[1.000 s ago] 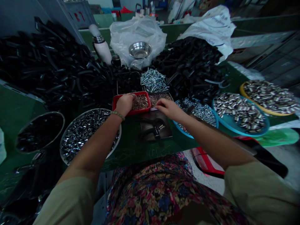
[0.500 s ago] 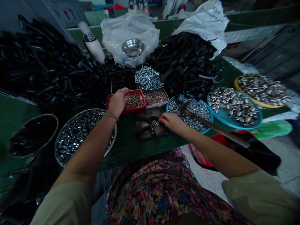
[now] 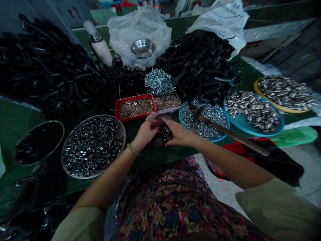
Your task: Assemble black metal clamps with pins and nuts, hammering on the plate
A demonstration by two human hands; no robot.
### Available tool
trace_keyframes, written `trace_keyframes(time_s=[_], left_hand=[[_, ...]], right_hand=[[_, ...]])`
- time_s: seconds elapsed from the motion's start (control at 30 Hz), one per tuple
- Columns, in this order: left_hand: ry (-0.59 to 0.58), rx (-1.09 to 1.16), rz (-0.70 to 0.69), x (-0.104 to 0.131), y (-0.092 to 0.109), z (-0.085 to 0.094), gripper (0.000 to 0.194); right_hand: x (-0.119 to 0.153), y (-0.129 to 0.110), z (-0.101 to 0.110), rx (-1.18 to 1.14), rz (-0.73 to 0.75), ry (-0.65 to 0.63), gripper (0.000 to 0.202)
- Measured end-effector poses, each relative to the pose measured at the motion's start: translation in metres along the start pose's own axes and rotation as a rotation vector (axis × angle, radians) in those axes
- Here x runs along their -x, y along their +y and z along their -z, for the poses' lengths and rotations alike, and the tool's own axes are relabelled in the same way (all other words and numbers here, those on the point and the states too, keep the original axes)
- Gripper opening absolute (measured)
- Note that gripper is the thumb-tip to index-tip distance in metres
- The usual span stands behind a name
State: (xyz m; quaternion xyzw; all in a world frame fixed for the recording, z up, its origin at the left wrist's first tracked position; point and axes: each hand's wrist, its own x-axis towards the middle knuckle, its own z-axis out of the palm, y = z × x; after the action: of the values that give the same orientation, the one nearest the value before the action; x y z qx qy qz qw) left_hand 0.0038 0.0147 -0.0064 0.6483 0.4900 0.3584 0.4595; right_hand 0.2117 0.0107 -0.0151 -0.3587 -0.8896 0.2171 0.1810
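left hand (image 3: 144,131) moved to black clamp (image 3: 164,131), glossy

Green worktop (image 3: 15,120) carries a red tray (image 3: 135,107) of small pins, a metal bowl of rings (image 3: 92,145), and a blue dish of nuts (image 3: 203,117) with a hammer (image 3: 230,134) lying across it. Black parts (image 3: 50,73) heaped behind. Steel bowl (image 3: 142,47) on a plastic bag (image 3: 125,33).

My hands (image 3: 163,132) meet on a matt black part (image 3: 164,133). Beside them: glossy metal rings (image 3: 92,145) in a steel bowl (image 3: 117,124), a red plastic tray (image 3: 116,110), a wooden-handled hammer (image 3: 233,134), and crinkled plastic bags (image 3: 140,28).
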Motion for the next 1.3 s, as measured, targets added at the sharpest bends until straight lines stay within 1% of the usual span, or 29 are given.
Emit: trace_keyframes(time_s=[0.1, 0.2, 0.27, 0.33, 0.4, 0.43, 0.5, 0.57, 0.6, 0.67, 0.7, 0.77, 0.83, 0.93, 1.03, 1.1, 1.13, 1.2, 1.3], left_hand=[[-0.005, -0.017, 0.001, -0.004, -0.002, -0.003, 0.065], [-0.035, -0.094, -0.026, -0.006, 0.002, -0.003, 0.065], [-0.062, -0.23, -0.083, -0.006, 0.01, -0.004, 0.065], [-0.077, -0.422, -0.149, -0.005, 0.019, -0.006, 0.064], [-0.09, -0.609, -0.189, -0.001, 0.026, -0.008, 0.054], [-0.106, -0.689, -0.198, 0.002, 0.027, -0.008, 0.046], [-0.152, -0.798, -0.214, 0.008, 0.025, -0.008, 0.03], [-0.184, -0.862, -0.26, 0.016, 0.019, -0.006, 0.026], [-0.185, -0.886, -0.291, 0.02, 0.015, -0.005, 0.027], [-0.156, -0.933, -0.331, 0.028, 0.009, -0.003, 0.029], [-0.141, -0.957, -0.331, 0.031, 0.007, -0.003, 0.032], [-0.119, -0.985, -0.294, 0.037, 0.005, -0.003, 0.04], [-0.113, -0.977, -0.249, 0.041, 0.005, -0.004, 0.045], [-0.103, -0.939, -0.205, 0.044, 0.005, -0.008, 0.045], [-0.083, -0.922, -0.183, 0.044, 0.002, -0.012, 0.045], [-0.068, -0.929, -0.174, 0.044, -0.001, -0.015, 0.046], [-0.062, -0.932, -0.169, 0.044, -0.002, -0.016, 0.046], [-0.062, -0.935, -0.165, 0.046, -0.004, -0.019, 0.045], [-0.073, -0.917, -0.177, 0.048, -0.003, -0.02, 0.043]], right_hand=[[0.0, 0.003, -0.005, -0.042, -0.005, 0.015, 0.119], [-0.001, 0.001, -0.007, -0.046, -0.02, 0.028, 0.116], [-0.003, -0.002, -0.007, -0.048, -0.031, 0.028, 0.118], [-0.005, -0.006, -0.004, -0.051, -0.043, 0.012, 0.122], [0.001, -0.007, 0.006, -0.029, -0.051, -0.013, 0.122], [0.009, -0.005, 0.014, 0.008, -0.067, -0.009, 0.116], [0.033, 0.005, 0.035, 0.161, -0.165, 0.058, 0.093], [0.064, 0.022, 0.057, 0.404, -0.373, 0.168, 0.064], [0.078, 0.032, 0.066, 0.513, -0.48, 0.162, 0.055], [0.1, 0.048, 0.077, 0.652, -0.599, 0.082, 0.046], [0.105, 0.054, 0.08, 0.686, -0.613, 0.03, 0.044], [0.107, 0.057, 0.082, 0.712, -0.594, -0.04, 0.043], [0.1, 0.05, 0.081, 0.714, -0.604, -0.064, 0.042], [0.088, 0.024, 0.078, 0.613, -0.66, -0.027, 0.039], [0.076, -0.01, 0.071, 0.305, -0.621, 0.043, 0.036], [0.067, -0.029, 0.064, 0.129, -0.575, 0.039, 0.035], [0.062, -0.035, 0.06, 0.083, -0.559, 0.036, 0.035], [0.052, -0.041, 0.053, 0.049, -0.541, 0.061, 0.035], [0.044, -0.039, 0.045, 0.053, -0.531, 0.069, 0.032]])
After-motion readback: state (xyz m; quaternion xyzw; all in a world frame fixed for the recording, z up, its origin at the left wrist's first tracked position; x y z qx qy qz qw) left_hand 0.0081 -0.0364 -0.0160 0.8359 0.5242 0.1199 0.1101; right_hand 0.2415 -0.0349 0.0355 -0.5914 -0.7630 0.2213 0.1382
